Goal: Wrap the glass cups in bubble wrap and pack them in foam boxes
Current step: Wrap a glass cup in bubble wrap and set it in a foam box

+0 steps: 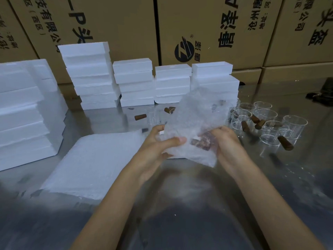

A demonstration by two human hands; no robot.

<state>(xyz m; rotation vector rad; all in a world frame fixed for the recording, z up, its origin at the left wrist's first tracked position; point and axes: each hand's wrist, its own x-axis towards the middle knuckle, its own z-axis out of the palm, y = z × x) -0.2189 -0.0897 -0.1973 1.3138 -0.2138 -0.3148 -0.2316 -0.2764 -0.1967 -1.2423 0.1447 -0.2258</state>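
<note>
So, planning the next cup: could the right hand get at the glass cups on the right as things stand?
Probably not yet: the right hand grips the bubble wrap; the path to the glass cups looks clear.

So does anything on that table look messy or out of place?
A little. Several brown cork stoppers lie loose on their sides across the shiny metal table, some among the clear glass cups at right. White crumbs speckle the surface there. Nothing looks broken.
</note>
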